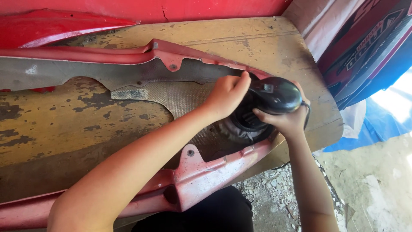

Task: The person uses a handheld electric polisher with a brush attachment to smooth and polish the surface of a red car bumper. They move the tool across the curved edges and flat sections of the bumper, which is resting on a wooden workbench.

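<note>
Black sander (pixel 268 105) disc-down, upright axis

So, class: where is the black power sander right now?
The black power sander sits right of centre, gripped by both hands, pressed inside the red panel on the worn wooden board.

The red fairing panel's raised edges (pixel 201 172) wall the black sander (pixel 274 96) in at six and twelve o'clock. Open room lies at nine o'clock over the worn wooden board (pixel 51 129). At three o'clock a red-and-blue panel (pixel 369 47) stands near.
</note>
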